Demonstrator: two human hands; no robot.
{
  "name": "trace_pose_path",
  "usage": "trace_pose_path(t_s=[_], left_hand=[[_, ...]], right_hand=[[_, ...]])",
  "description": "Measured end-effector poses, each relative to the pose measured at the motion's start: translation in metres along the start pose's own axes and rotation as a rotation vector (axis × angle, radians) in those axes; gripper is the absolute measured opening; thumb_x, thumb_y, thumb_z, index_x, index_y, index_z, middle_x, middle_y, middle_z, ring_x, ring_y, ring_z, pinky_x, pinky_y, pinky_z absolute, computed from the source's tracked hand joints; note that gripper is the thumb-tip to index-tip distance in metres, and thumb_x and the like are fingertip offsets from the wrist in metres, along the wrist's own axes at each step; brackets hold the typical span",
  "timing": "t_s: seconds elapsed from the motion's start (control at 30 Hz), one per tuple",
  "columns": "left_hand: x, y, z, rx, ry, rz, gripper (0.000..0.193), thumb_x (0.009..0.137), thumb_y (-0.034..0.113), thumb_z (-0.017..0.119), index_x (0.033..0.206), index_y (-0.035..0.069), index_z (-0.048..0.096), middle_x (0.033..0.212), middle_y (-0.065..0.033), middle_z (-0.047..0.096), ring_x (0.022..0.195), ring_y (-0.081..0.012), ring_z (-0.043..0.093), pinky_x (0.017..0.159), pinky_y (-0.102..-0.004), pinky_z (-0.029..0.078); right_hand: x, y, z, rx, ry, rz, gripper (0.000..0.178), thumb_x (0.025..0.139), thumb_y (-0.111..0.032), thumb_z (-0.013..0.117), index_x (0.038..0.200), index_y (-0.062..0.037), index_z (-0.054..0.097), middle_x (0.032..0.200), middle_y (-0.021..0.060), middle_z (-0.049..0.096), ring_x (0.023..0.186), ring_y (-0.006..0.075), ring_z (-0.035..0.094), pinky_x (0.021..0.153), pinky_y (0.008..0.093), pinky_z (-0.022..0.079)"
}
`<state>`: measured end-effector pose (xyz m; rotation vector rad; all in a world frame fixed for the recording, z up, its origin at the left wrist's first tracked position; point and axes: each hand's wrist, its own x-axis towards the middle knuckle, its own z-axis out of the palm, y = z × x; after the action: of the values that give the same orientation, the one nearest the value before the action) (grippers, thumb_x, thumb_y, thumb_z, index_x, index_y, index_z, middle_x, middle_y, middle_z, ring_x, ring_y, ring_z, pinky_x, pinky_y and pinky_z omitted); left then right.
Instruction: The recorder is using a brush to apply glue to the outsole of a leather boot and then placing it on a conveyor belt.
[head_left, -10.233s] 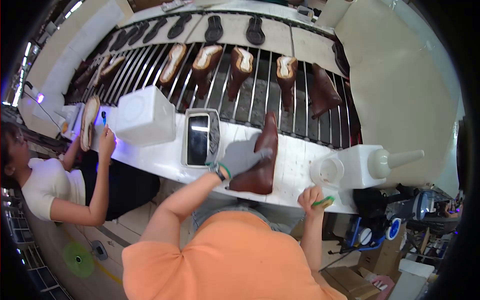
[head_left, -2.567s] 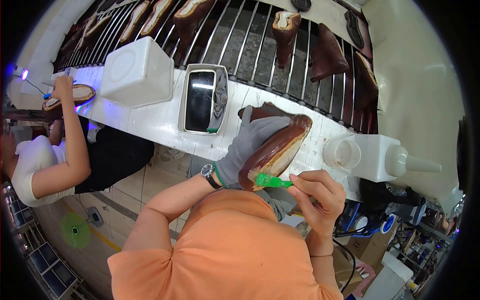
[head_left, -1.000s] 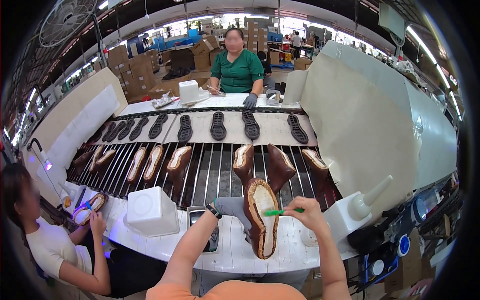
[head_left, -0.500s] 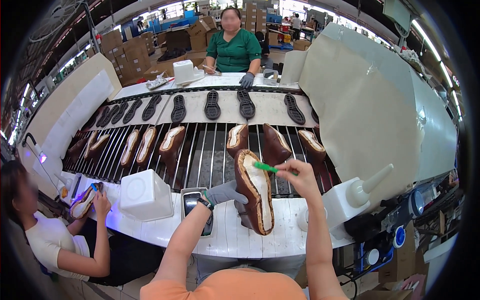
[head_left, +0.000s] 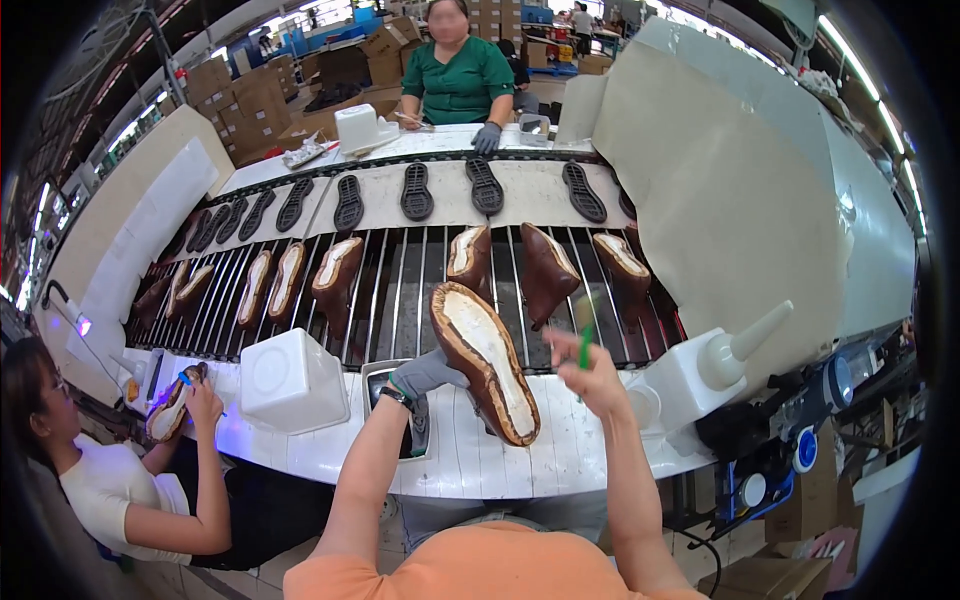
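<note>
My gloved left hand (head_left: 425,373) is closed round a brown leather shoe upper (head_left: 500,357), turned bottom-up above the white table edge. Its pale underside faces me, with a gathered tan rim. My bare right hand (head_left: 600,382) grips a green-handled brush (head_left: 585,345) just right of the shoe. The brush points upward, apart from the underside, its tip smeared by motion. Behind the held shoe, several more brown shoe uppers (head_left: 335,275) lie bottom-up on a rack of metal bars (head_left: 400,290).
Dark soles (head_left: 416,192) line a pale strip beyond the bars. A white box-shaped container (head_left: 292,385) stands left, a white spouted bottle (head_left: 695,375) right. One co-worker (head_left: 458,85) sits opposite; another (head_left: 110,470), at left, brushes a shoe. Tall pale panels flank the rack.
The brush has come off the shoe's underside and swung upright, to the right. My left hand has tilted the shoe, its upper end now farther left. The view has shifted slightly.
</note>
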<state>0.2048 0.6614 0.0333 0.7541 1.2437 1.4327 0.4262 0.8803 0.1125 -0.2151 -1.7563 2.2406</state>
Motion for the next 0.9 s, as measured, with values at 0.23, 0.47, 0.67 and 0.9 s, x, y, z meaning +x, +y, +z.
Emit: trace_pose_path(t_s=[0.23, 0.47, 0.67, 0.9], left_hand=[[-0.014, -0.024, -0.014, -0.195, 0.126, 0.118, 0.096, 0.052, 0.006, 0.087, 0.137, 0.008, 0.042, 0.13, -0.0044, 0.053, 0.12, -0.0202, 0.05, 0.102, -0.0339, 0.041], [-0.017, -0.035, -0.02, -0.065, 0.16, 0.104, 0.105, 0.047, 0.008, 0.09, 0.138, 0.009, 0.039, 0.129, -0.003, 0.053, 0.119, -0.0196, 0.049, 0.1, -0.0331, 0.042], [-0.021, -0.034, -0.018, -0.023, 0.179, 0.094, 0.1, 0.047, 0.008, 0.088, 0.136, 0.009, 0.043, 0.128, -0.0023, 0.054, 0.118, -0.0187, 0.05, 0.101, -0.0326, 0.041], [-0.021, -0.032, -0.015, -0.08, 0.215, 0.149, 0.095, 0.049, 0.008, 0.087, 0.134, 0.008, 0.045, 0.127, -0.003, 0.055, 0.118, -0.0188, 0.05, 0.101, -0.0321, 0.041]], right_hand=[[0.07, -0.036, 0.011, 0.813, -0.081, -0.113, 0.069, 0.068, 0.009, 0.053, 0.134, -0.0068, 0.042, 0.112, 0.0114, 0.057, 0.057, 0.0062, 0.035, 0.041, 0.0147, 0.027], [0.079, -0.02, 0.022, 0.762, -0.076, -0.206, 0.062, 0.065, 0.015, 0.048, 0.123, -0.0088, 0.048, 0.128, 0.0104, 0.046, 0.082, 0.0129, 0.046, 0.054, 0.0203, 0.036], [0.083, -0.011, 0.027, 0.737, -0.025, -0.166, 0.056, 0.068, 0.016, 0.048, 0.119, -0.0078, 0.05, 0.128, 0.0072, 0.048, 0.088, 0.0143, 0.051, 0.063, 0.0228, 0.04], [0.085, -0.013, 0.025, 0.645, -0.066, -0.115, 0.067, 0.072, 0.011, 0.051, 0.136, -0.0048, 0.042, 0.136, 0.0074, 0.046, 0.104, 0.0165, 0.054, 0.08, 0.0292, 0.045]])
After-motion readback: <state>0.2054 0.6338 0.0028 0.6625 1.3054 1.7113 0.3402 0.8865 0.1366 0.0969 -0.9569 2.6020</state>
